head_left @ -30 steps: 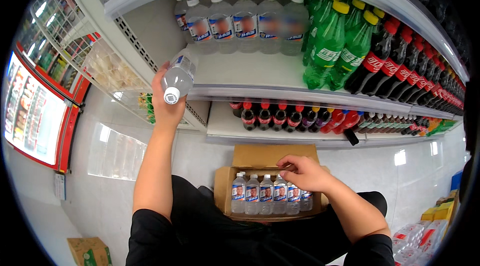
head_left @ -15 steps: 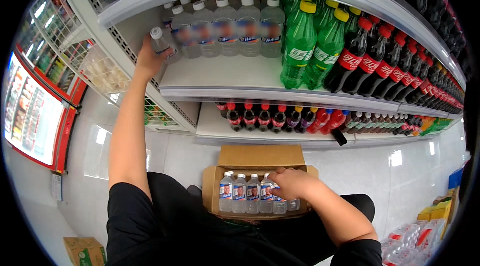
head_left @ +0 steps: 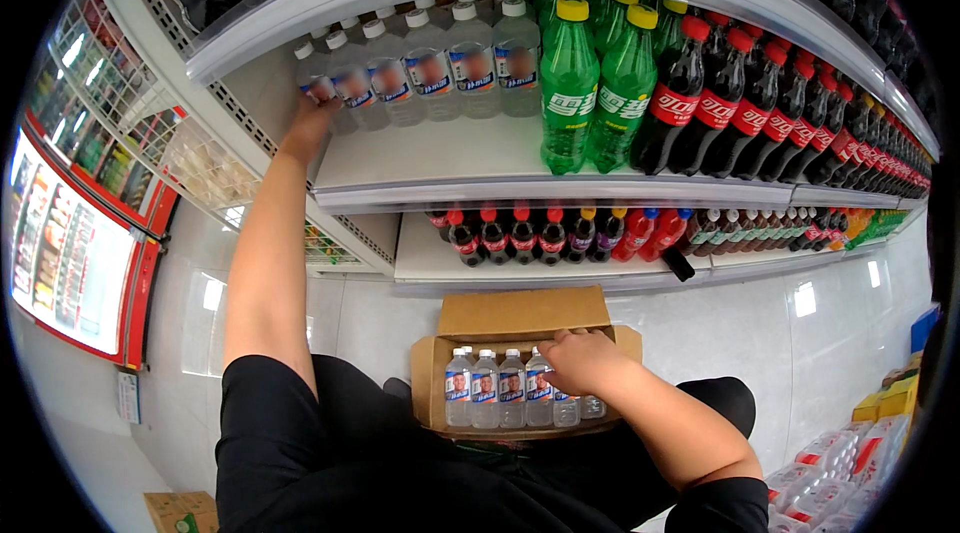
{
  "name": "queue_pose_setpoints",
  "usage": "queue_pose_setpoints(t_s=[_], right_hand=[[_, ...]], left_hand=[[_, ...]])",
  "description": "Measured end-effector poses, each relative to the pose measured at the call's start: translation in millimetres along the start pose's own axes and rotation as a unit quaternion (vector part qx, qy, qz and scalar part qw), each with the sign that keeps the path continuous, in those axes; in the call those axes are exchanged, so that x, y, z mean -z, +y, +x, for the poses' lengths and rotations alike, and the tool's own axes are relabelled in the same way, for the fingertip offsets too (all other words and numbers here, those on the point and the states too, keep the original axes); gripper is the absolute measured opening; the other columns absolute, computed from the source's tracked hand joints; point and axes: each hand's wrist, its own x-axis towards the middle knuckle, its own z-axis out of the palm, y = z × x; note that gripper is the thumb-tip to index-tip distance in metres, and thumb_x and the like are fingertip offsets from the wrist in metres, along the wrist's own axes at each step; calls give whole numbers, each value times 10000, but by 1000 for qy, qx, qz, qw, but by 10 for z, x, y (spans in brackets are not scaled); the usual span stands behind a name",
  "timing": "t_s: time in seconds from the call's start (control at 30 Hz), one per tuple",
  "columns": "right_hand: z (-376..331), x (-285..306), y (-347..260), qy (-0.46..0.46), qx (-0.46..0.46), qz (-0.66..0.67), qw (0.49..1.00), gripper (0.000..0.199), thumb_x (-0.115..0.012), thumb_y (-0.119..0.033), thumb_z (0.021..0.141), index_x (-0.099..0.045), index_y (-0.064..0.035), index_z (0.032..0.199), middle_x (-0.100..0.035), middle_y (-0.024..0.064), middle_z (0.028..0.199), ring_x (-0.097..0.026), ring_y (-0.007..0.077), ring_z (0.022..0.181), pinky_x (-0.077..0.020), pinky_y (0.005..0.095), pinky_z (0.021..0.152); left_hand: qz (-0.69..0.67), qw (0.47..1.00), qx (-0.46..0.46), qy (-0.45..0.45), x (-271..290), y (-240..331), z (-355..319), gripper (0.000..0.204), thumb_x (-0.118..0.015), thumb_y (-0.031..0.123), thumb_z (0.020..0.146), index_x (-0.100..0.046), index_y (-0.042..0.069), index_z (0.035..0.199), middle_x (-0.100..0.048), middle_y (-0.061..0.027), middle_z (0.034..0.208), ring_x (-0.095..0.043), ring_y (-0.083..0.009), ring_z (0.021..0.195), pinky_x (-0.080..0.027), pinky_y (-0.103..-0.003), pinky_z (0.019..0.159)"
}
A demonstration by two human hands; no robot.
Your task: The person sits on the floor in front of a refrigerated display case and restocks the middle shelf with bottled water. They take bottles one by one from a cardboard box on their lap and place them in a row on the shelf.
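Arm extension has grown over the last second: the left hand (head_left: pixel 312 118), which held a clear plastic water bottle (head_left: pixel 318 85) in the open air at ten o'clock, has carried it onto the white shelf (head_left: pixel 450 158), where its fingers stay wrapped round it at the left end of the row. That bottle looks placed, or nearly so. The right hand (head_left: pixel 580 361) has stayed curled over bottles in the open brown cardboard box (head_left: pixel 520 315) at six o'clock; whether it grips one, I cannot tell. Counted: about seven clear bottles on the shelf, two green bottles (head_left: pixel 595 83), and some six in the box.
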Motion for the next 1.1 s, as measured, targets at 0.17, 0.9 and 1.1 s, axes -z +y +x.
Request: queue_pose_setpoints(t_s=[0.17, 0.9, 1.1], right_hand=[[12, -35, 79, 1, -44, -16, 999, 489, -726, -363, 886, -649, -75, 1274, -666, 176, 1280, -612, 376, 1246, -516, 496, 1008], [710, -1079, 679, -128, -66, 28, 989, 501, -712, -333, 880, -651, -82, 1309, -668, 208, 1275, -637, 371, 1208, -528, 482, 1014], [1044, -1537, 926, -141, -126, 34, 981, 632, -723, -389, 852, -581, -152, 1420, -510, 219, 1471, -472, 409, 1380, -472, 510, 1094]], left_hand=[[131, 989, -62, -10, -321, 457, -825, 554, -671, 59, 898, -496, -6, 1420, -544, -174, 1426, -557, -291, 1270, -472, -394, 1021], [397, 622, -69, -671, -936, -400, -4073, 335, -662, 268, 930, -632, 55, 1188, -678, -184, 1162, -674, -384, 1084, -558, -512, 871], [399, 630, -91, -660, -917, -351, -4045, 357, -647, 309, 942, -631, 83, 1218, -681, -191, 1157, -664, -389, 1120, -547, -513, 905]])
